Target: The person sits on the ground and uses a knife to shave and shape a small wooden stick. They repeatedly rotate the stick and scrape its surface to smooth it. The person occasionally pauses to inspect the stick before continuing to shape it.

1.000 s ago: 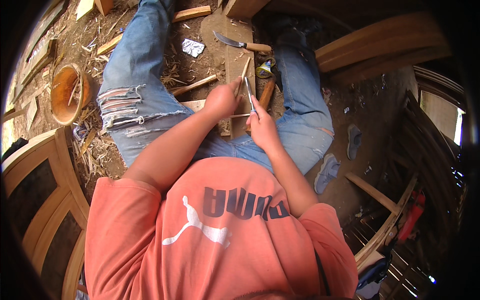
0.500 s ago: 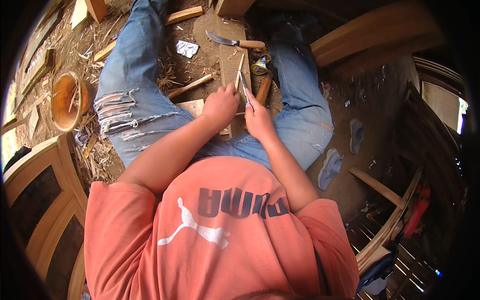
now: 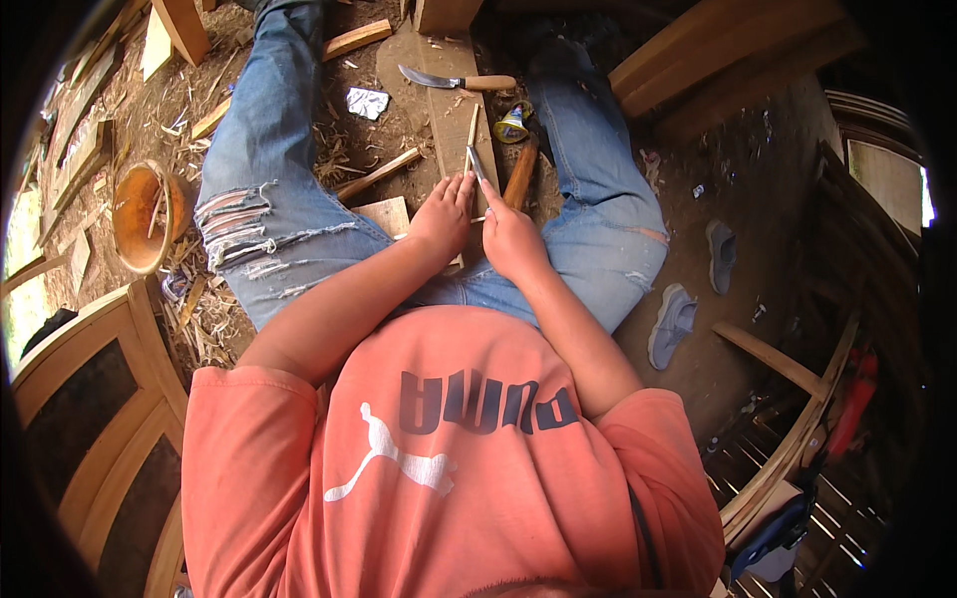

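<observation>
Between my knees, my left hand (image 3: 445, 215) is closed on the lower end of a thin wooden stick (image 3: 473, 124), which points away from me over a plank. My right hand (image 3: 512, 239) grips a small knife (image 3: 476, 162). Its blade lies against the stick just beyond my left fingertips, and its handle is mostly hidden in my fist. Farther off, a curved knife with a wooden handle (image 3: 488, 83) rests across the plank (image 3: 449, 112). A round wooden piece like a tool handle (image 3: 520, 179) lies right of my hands, beside a small yellow tin (image 3: 512, 123).
An orange-brown bucket (image 3: 143, 214) stands left of my leg among wood shavings and offcuts. A wooden frame (image 3: 110, 399) is at lower left. Grey shoes (image 3: 673, 324) lie on the right. Wooden beams (image 3: 733, 65) rise at upper right. A crumpled silvery wrapper (image 3: 367, 103) lies ahead.
The knife blade has shifted slightly left and now crosses the stick. My left fingers have stretched forward along the stick. The whole view has moved a little.
</observation>
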A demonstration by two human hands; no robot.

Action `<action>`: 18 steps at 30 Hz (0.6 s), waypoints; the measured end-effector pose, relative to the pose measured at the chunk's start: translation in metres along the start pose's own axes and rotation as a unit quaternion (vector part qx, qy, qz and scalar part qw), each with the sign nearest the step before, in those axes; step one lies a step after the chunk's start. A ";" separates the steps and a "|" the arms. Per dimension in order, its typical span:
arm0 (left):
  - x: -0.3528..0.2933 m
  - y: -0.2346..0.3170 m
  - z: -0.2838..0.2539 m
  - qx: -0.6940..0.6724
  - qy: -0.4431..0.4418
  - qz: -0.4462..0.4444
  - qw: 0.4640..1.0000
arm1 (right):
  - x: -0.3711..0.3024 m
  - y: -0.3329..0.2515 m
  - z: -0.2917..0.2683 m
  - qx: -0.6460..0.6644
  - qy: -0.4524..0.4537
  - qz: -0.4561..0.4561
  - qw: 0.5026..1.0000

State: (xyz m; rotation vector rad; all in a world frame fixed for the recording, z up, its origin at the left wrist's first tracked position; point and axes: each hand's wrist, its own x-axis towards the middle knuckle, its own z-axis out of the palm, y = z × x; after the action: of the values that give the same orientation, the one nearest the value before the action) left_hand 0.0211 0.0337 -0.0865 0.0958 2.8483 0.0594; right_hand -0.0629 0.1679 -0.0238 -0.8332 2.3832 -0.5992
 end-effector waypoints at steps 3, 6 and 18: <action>0.003 0.000 -0.010 0.035 -0.021 0.020 0.999 | 0.003 0.009 0.005 0.021 0.040 -0.011 0.999; 0.013 -0.011 -0.021 0.055 -0.030 0.068 0.996 | 0.007 0.003 -0.003 0.018 0.009 0.017 1.000; 0.022 -0.042 -0.003 0.049 0.062 0.161 0.984 | 0.001 -0.006 -0.010 0.039 -0.028 0.035 0.998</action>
State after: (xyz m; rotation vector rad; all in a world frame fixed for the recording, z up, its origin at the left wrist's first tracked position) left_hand -0.0035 -0.0068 -0.0918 0.5920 2.9296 -0.0092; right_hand -0.0668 0.1651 -0.0132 -0.7213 2.3134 -0.6283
